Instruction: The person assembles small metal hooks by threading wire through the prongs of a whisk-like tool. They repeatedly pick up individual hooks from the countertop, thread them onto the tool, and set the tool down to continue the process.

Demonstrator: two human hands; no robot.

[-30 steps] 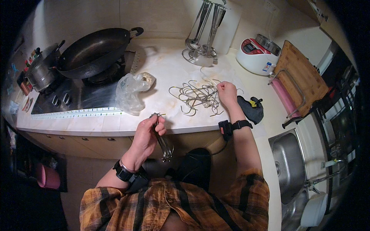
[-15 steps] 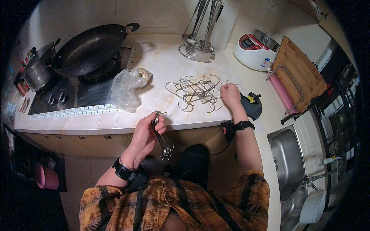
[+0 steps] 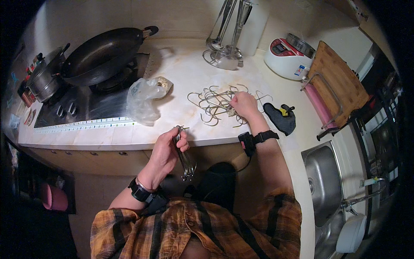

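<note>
My left hand (image 3: pixel 166 149), at the counter's front edge, is closed round a bundle of metal S-hooks (image 3: pixel 186 162). The hooks hang down below my fingers, with a few ends poking out at the top. On the counter lies a tangled heap of loose S-hooks (image 3: pixel 211 101). At the heap's right side my right hand (image 3: pixel 245 105) reaches in with its fingers bent together against the hooks. Whether one is pinched there is hidden by the hand. A single hook (image 3: pixel 263 96) sticks out beyond my right knuckles.
A dark grey cloth item (image 3: pixel 281 121) lies right of my right hand. A plastic bag (image 3: pixel 142 105), a wok (image 3: pixel 103 56) on the stove and a utensil stand (image 3: pixel 222 60) surround the heap. A rice cooker (image 3: pixel 286 60), cutting board (image 3: pixel 336 82) and sink (image 3: pixel 321 185) are rightward.
My right hand has moved left from beside the heap onto its right part, uncovering more of the grey cloth item. My left hand keeps its bundle nearly still.
</note>
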